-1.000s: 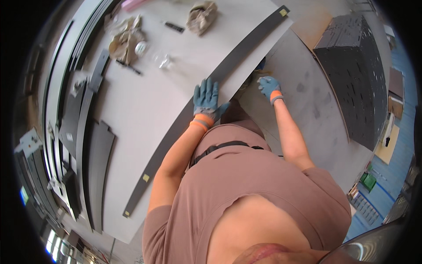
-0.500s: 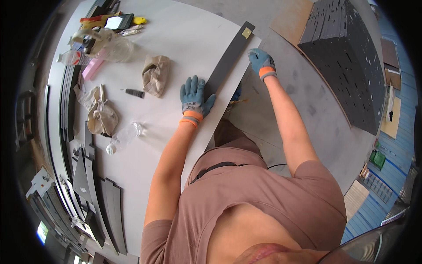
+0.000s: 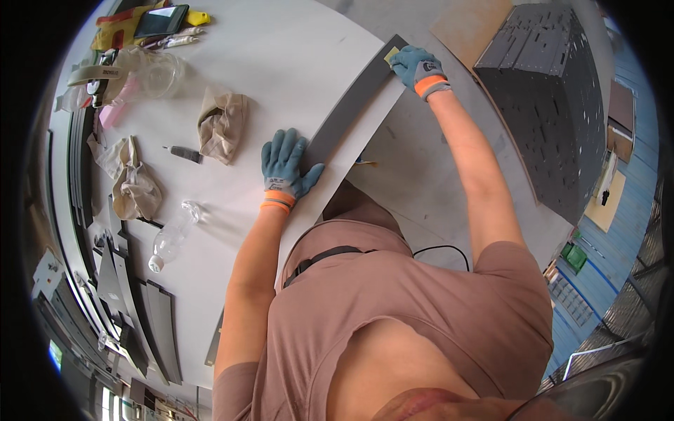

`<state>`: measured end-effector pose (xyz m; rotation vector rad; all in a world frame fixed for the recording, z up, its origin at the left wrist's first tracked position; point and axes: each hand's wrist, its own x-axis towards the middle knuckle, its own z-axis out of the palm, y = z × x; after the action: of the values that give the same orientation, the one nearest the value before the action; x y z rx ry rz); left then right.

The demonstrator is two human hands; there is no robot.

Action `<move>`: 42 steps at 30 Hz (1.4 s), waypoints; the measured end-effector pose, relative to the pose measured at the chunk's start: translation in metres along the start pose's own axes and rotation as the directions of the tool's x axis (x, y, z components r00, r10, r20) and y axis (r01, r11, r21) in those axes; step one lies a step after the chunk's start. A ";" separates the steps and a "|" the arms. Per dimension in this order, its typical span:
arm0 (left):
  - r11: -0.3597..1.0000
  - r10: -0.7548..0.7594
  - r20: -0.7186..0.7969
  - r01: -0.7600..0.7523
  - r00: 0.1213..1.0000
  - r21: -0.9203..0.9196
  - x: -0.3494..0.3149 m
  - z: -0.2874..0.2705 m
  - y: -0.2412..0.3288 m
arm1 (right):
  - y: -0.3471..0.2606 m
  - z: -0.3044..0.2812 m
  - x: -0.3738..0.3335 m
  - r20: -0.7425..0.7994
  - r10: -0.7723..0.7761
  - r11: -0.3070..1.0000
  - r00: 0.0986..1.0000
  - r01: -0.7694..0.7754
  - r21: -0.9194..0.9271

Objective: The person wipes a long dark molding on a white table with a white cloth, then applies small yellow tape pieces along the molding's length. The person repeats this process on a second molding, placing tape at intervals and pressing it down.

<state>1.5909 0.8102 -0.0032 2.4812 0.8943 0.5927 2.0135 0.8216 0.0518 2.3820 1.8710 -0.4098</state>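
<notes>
A long dark grey strip lies along the near right edge of the white table. My left hand, in a blue-grey glove with an orange cuff, rests flat with its fingers spread at the strip's near end. At the far end, my right hand, gloved alike, has its fingers bent together over a small yellow square. The fingertips partly cover the square, and its kind cannot be made out.
Two beige cloth bundles, a dark-capped tube and a clear plastic bottle lie left of my left hand. Farther left are stacked grey strips and a phone. A tall dark slotted stack stands at the right.
My right hand has moved from beside the table edge onto the yellow square. My left hand stays spread at the strip's near end. The whole view has shifted slightly.
</notes>
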 end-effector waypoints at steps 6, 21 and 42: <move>1.000 -0.023 0.001 0.023 1.000 0.002 0.001 0.001 0.000 | 0.003 -0.005 0.017 0.173 -0.043 0.998 0.984 0.049 -0.035; 0.999 -0.047 0.051 0.047 0.998 -0.013 -0.004 -0.002 -0.001 | 0.018 0.022 0.021 0.165 -0.249 0.934 0.954 0.281 -0.221; 0.999 -0.041 0.004 0.041 0.999 -0.010 -0.009 0.002 -0.003 | 0.000 -0.003 0.016 0.089 -0.105 0.994 0.990 0.103 0.023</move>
<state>1.5847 0.8058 -0.0081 2.4484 0.9362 0.5774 2.0178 0.8375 0.0503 2.2427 1.9652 -0.5357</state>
